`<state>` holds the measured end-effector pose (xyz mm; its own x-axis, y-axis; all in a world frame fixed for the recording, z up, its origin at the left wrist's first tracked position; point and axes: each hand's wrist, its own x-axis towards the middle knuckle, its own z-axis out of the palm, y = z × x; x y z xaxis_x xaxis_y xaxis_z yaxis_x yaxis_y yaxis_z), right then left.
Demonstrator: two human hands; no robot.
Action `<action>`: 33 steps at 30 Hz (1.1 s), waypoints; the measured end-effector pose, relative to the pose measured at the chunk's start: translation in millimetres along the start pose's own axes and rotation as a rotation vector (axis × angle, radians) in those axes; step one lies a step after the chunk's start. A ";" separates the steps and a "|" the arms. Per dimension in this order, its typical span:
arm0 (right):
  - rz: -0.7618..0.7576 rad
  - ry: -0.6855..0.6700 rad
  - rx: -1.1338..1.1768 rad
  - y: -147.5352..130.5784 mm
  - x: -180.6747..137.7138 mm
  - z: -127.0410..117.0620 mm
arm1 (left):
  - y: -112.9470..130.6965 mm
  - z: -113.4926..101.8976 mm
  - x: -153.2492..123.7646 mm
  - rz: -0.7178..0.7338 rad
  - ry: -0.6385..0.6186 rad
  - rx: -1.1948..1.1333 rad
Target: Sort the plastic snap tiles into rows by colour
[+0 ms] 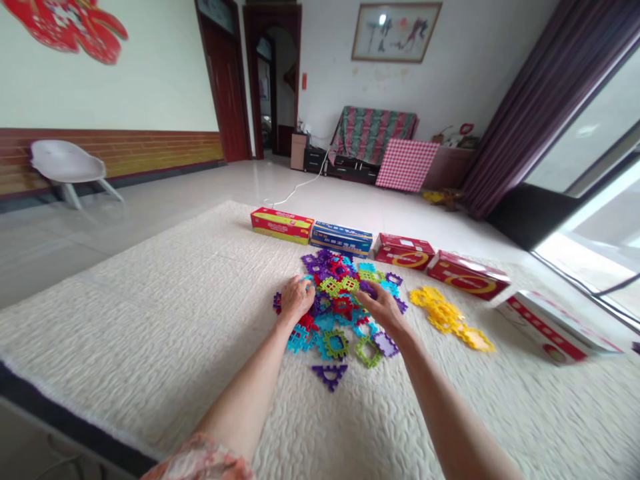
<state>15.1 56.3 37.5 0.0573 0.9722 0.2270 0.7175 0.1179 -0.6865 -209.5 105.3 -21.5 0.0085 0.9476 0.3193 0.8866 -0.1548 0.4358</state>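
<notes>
A loose pile of toothed plastic building pieces [343,307] in purple, red, green and light blue lies in front of me. My left hand [299,298] is at the pile's left side, its fingers bent inward among the pieces, close to a light blue one; whatever they grip is hidden. On the other side, my right hand [381,303] reaches in with thumb and fingers apart, near a purple piece [369,289]. Closer to me lie a green square piece [369,352], a pale purple piece [386,344] and a purple triangular piece [330,377].
Yellow pieces [445,315] form a separate group at the right. Behind the pile stand a red-and-yellow box [283,225], a blue box [341,239] and two red boxes [404,251]. A white-and-red box [557,327] sits farther right on the cream quilted cover [165,320].
</notes>
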 end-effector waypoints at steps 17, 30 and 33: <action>-0.200 0.119 -0.239 84.7 -78.6 -7.1 | -8.7 9.3 2.1 0.067 0.048 -0.027; -0.236 0.072 -0.279 68.2 -75.8 -7.4 | -7.9 11.9 9.2 0.106 0.042 0.024; -0.236 0.074 -0.275 68.6 -75.1 -6.5 | -7.4 10.5 9.4 0.110 0.028 0.030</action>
<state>64.5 -10.0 -22.1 -0.0892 0.9063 0.4131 0.8762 0.2686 -0.4002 -211.2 118.3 -30.5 0.0939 0.9171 0.3875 0.8944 -0.2486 0.3718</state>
